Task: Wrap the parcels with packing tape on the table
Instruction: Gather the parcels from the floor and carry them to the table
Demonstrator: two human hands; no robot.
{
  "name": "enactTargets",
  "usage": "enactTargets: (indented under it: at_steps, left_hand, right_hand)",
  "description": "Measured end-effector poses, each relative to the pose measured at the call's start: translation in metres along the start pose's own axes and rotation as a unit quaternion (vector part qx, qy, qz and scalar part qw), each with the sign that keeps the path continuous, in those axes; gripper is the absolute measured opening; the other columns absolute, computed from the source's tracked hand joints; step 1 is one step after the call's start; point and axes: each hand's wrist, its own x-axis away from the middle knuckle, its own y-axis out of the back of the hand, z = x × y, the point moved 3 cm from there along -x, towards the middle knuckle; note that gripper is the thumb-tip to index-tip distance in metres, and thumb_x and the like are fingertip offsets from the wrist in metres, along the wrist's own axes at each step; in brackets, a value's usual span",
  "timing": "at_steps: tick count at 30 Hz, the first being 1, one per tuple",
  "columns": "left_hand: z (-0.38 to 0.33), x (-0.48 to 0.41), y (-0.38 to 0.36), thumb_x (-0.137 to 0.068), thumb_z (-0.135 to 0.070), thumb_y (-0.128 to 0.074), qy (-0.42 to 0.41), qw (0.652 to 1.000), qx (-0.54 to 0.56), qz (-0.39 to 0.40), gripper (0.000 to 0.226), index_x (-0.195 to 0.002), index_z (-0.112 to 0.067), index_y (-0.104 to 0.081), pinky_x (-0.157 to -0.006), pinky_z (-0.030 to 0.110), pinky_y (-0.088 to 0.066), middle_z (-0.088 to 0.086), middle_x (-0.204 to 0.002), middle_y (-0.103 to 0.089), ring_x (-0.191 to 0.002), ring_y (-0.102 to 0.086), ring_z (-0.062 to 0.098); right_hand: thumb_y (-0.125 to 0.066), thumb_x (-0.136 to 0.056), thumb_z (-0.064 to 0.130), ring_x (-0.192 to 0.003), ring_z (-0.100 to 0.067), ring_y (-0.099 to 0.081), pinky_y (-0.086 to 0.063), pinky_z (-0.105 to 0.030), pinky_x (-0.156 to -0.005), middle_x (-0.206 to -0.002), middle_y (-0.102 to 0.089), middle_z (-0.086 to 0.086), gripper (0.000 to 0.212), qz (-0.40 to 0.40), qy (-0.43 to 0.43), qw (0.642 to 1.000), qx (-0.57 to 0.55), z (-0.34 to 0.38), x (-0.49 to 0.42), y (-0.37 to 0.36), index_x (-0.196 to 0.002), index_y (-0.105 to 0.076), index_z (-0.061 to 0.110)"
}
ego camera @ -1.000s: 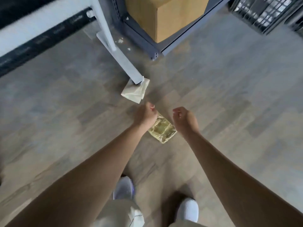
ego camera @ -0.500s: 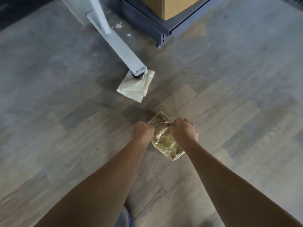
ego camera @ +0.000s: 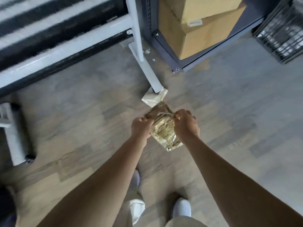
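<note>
My left hand (ego camera: pixel 141 128) and right hand (ego camera: pixel 186 125) both pinch the parcel (ego camera: pixel 164 133); right just joined, so wrapping likely resumes.

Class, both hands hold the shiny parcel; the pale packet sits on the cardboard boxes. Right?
No: the head view shows the pale packet on the floor by the grey leg. The left hand and right hand hold the shiny parcel.

— What's on the dark grey metal shelf rack (ego camera: pixel 164 45)?
— Two stacked brown cardboard boxes (ego camera: pixel 206 36), at its lowest shelf's front corner.
— And beside it?
— A black slatted plastic crate (ego camera: pixel 282 31) on the grey wood-look floor (ego camera: pixel 246 104).
</note>
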Motion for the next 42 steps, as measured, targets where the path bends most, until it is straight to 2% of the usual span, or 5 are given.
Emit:
enactTargets:
  at_steps: [6,15,18,24,42]
  left_hand:
    - [-0.094,0.127,0.077,-0.089,-0.017,-0.059,-0.054,0.995,0.082,-0.028,0.019,-0.070,-0.018,-0.057,-0.065,0.028,-0.053,0.001,-0.069,-0.056,-0.065,-0.054,0.015]
    - [-0.195,0.268,0.191,-0.086,0.009,-0.056,-0.090,0.971,0.209,-0.074,0.016,-0.086,-0.005,-0.063,-0.056,0.026,-0.056,0.020,-0.083,-0.063,-0.072,-0.063,0.026]
    - [-0.214,0.301,0.224,-0.078,0.012,-0.067,-0.105,0.960,0.246,-0.081,0.029,-0.103,-0.003,-0.062,-0.049,0.023,-0.055,0.021,-0.092,-0.066,-0.071,-0.065,0.025]
    - [-0.226,0.336,0.290,-0.071,-0.028,-0.084,-0.153,0.966,0.166,-0.123,0.059,-0.117,-0.016,-0.050,-0.072,0.030,-0.049,0.004,-0.097,-0.060,-0.082,-0.059,0.014]
    - [-0.276,0.311,0.462,-0.077,-0.024,-0.067,-0.226,0.969,0.043,-0.084,0.013,-0.069,-0.014,-0.064,-0.047,0.027,-0.055,0.003,-0.067,-0.065,-0.062,-0.067,0.016]
  right_hand:
    - [-0.043,-0.097,0.034,-0.115,-0.036,-0.047,-0.042,-0.044,-0.090,-0.126,-0.051,-0.015,0.041,0.029,0.057,0.998,0.011,0.102,0.066,0.111,-0.133,-0.045,0.015]
    - [-0.071,-0.056,0.075,-0.119,-0.039,-0.047,-0.042,-0.049,-0.099,-0.138,-0.046,-0.017,0.130,0.127,0.278,0.952,0.030,0.241,0.167,0.216,-0.149,0.011,0.038]
    - [-0.072,-0.063,0.065,-0.119,-0.039,-0.048,-0.044,-0.047,-0.097,-0.134,-0.050,-0.018,0.119,0.128,0.286,0.949,0.019,0.275,0.184,0.235,-0.149,0.008,0.041]
    - [-0.063,-0.078,0.052,-0.062,-0.011,-0.061,-0.045,-0.017,-0.045,-0.084,-0.067,0.001,0.068,0.182,0.325,0.925,-0.073,0.345,0.213,0.261,-0.137,-0.040,0.028]
    - [-0.044,-0.095,0.046,-0.105,-0.031,-0.059,-0.054,-0.049,-0.084,-0.119,-0.061,-0.016,0.044,0.297,0.345,0.887,0.077,0.520,0.273,0.238,-0.132,-0.046,0.024]
